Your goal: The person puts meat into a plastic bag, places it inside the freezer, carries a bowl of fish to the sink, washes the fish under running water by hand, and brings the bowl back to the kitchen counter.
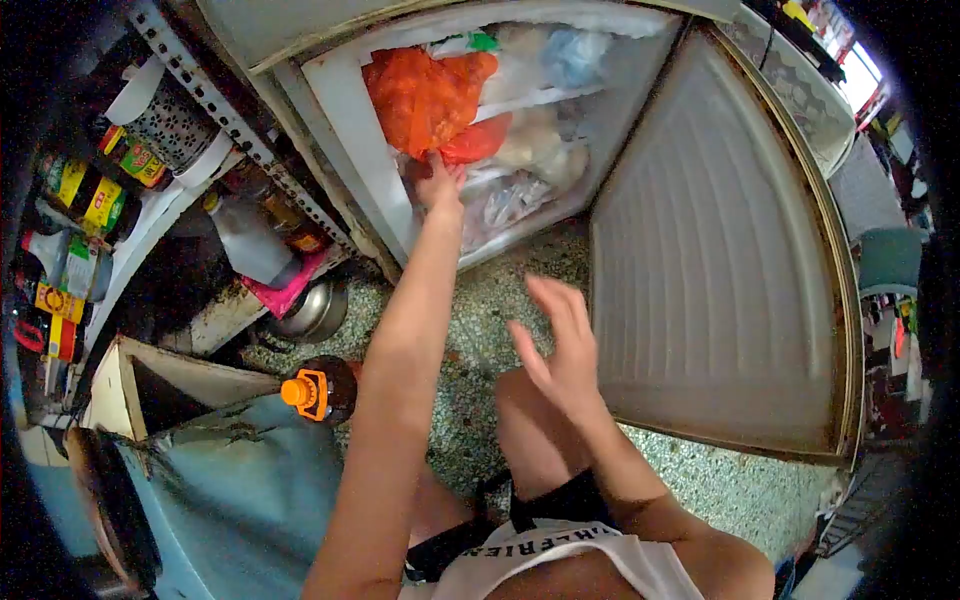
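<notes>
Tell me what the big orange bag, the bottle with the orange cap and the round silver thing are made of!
Orange bag: probably thin plastic, slightly shiny, since it wrinkles around lumps.
Bottle: likely smooth plastic, judging by its glossy dark side, but I can't be sure.
Round silver thing: looks like polished metal, because it gleams.

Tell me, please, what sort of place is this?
Probably a home kitchen or storeroom: an open freezer holds bags, and a shelf beside it holds bottles.
</notes>
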{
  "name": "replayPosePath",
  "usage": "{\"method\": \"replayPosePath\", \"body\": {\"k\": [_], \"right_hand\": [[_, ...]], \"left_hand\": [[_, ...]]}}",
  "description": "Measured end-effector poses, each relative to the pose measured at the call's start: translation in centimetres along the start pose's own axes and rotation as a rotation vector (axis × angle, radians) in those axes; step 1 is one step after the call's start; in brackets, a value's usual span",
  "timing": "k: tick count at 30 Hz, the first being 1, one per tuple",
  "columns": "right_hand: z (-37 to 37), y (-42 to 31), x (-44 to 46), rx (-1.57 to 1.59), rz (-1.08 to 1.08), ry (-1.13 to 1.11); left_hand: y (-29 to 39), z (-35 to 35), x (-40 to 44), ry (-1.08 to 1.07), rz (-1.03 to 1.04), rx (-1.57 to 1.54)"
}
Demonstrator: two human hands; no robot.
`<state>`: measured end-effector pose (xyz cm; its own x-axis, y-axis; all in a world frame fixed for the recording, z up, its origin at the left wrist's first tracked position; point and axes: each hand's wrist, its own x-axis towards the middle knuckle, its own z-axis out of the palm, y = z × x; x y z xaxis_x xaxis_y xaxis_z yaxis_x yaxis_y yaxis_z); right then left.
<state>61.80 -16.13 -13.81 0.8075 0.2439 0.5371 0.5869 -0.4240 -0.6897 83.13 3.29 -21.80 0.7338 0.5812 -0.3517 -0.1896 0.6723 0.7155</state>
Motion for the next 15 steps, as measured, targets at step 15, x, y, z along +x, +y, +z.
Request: {"method": "replayPosePath", "body": {"k": [15], "right_hand": [[-21.3,-5.8,-2.5,-0.235,-0.320,0.932]], "left_hand": [[-1.0,2.9,2.7,-0.195,-0.160,-0.250]]}}
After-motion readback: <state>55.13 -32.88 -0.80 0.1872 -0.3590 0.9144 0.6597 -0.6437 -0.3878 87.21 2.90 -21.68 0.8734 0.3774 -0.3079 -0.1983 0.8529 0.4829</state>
